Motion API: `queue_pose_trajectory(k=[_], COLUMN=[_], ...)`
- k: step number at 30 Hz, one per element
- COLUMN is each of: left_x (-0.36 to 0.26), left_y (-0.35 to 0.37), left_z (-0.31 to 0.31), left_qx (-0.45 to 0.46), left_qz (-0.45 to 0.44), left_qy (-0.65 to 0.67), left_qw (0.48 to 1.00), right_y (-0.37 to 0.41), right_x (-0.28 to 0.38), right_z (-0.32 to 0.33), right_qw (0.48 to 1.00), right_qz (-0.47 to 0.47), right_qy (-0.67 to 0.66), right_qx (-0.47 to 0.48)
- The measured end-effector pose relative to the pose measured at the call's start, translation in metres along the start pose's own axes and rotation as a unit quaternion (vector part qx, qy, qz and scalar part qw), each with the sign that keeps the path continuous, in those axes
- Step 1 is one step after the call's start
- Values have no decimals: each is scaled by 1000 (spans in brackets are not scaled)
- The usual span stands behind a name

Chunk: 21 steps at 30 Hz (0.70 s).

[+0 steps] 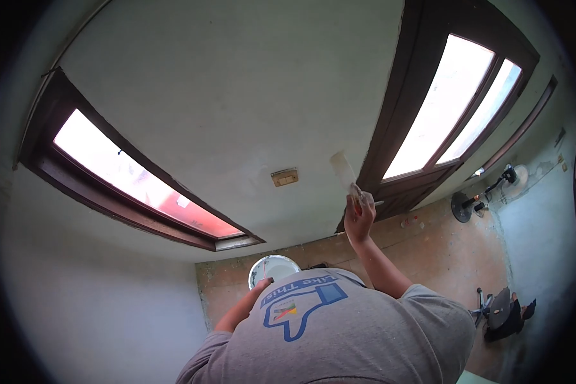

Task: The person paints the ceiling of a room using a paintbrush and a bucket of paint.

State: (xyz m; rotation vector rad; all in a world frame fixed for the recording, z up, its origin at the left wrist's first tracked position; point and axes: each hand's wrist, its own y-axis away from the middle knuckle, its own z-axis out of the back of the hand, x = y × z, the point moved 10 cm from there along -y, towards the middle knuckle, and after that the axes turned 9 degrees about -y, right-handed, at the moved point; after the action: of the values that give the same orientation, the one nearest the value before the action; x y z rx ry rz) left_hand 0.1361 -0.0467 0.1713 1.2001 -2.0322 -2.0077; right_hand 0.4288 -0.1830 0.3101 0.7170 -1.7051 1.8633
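My right hand (360,208) is raised to the pale wall, fingers closed around what looks like a putty knife (343,168). Its wide, whitish blade points up and lies against or very close to the wall, left of the dark door frame. A bit of reddish handle shows between the fingers. Low at my front, my left hand (264,283) grips the near rim of a white bucket (256,264). Pale material and a thin reddish stick show inside it. My grey T-shirt covers the bucket's lower part.
A yellowed switch plate (285,177) sits on the wall. A dark-framed window (141,173) is to the left, a brown door (422,121) with glass panes to the right. On the reddish floor stand a fan (462,207) and an office chair (502,310).
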Motion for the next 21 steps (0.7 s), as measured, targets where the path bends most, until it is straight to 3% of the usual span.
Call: queue_pose_trajectory(k=[3, 6, 9, 12, 14, 21], left_x=[53, 33, -13, -5, -3, -6], left_y=[35, 46, 122, 111, 112, 122], left_z=[49, 33, -4, 2, 4, 2], left_qx=[12, 20, -36, -32, -35, -34], left_qz=[4, -2, 34, 33, 40, 37], left_qy=[3, 5, 2, -9, -13, 15], left_qw=[1000, 1000, 999, 999, 999, 999], right_y=[-14, -31, -44, -45, -31, 10], right_x=[4, 19, 15, 3, -19, -25], right_z=[-6, -16, -26, -42, -52, -13], right_qw=[1000, 998, 1000, 999, 987, 979], right_qz=[18, 48, 22, 4, -81, -124], right_qy=[0, 3, -9, -11, 49, 99], right_qx=[-9, -28, -21, 46, 130, 125])
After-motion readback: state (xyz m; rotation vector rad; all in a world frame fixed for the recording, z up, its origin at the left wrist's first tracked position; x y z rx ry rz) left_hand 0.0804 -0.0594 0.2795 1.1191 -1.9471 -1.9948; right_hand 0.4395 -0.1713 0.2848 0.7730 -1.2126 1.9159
